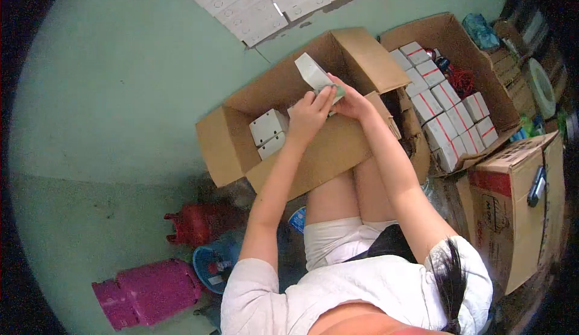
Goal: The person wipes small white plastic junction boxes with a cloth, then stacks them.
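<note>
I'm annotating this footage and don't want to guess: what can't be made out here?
All in the head view:
- Some fingertips of the right hand: hidden behind the white box.
- What the greenish patch is: too small, partly covered by the left hand.
- Small print on the closed carton: too small.
- White sheets: cut off by the top edge.

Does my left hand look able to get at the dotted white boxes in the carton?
Probably yes: the carton is open and nothing covers the dotted white boxes near your left hand. Its fingers would likely first have to leave the white piece.
</note>
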Available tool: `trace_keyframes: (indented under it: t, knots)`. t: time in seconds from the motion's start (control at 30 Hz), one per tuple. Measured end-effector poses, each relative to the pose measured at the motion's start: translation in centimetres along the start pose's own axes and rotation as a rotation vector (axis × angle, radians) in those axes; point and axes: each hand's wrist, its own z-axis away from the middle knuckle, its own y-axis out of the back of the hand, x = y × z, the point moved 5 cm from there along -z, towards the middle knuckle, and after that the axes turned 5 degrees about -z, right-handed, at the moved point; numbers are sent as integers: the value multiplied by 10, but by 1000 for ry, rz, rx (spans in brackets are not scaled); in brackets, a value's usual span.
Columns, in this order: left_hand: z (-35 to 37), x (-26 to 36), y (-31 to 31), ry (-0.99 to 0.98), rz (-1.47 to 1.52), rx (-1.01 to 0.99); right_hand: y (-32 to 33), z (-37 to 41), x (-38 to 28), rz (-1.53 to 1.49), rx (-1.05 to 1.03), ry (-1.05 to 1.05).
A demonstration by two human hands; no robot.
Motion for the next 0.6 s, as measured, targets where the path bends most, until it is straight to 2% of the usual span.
trace_keyframes:
  t: [0.03,0.1,0.17,0.2,0.27,0.3,0.37,0.4,0.47,0.6]
  knots:
    - [0,-2,-1,-1,-2,-8,-6,2,1,0,1,-3]
    - [-7,-10,-2,-14,-1,-14,-18,6,-2,23,154,54]
    - [-13,-31,7,181,-49,118,-15,5,-1,17,103,59]
    - [-17,-32,4,182,-48,111,-16,4,-2,19,47,61]
    - [-16,-35,5,308,-71,236,-23,7,1,6,39,44]
    - [-11,-30,5,312,-71,232,-26,9,-1,-49,48,99]
    - [-1,-6,-1,60,-68,118,-34,16,-5,-88,104,161]
    - [2,-1,-4,60,-63,117,-26,15,-5,-89,109,163]
    - [6,12,-9,-33,-63,68,-19,13,-2,22,-56,99]
    - [-7,-15,-3,106,-29,123,-19,7,3,-30,-37,38]
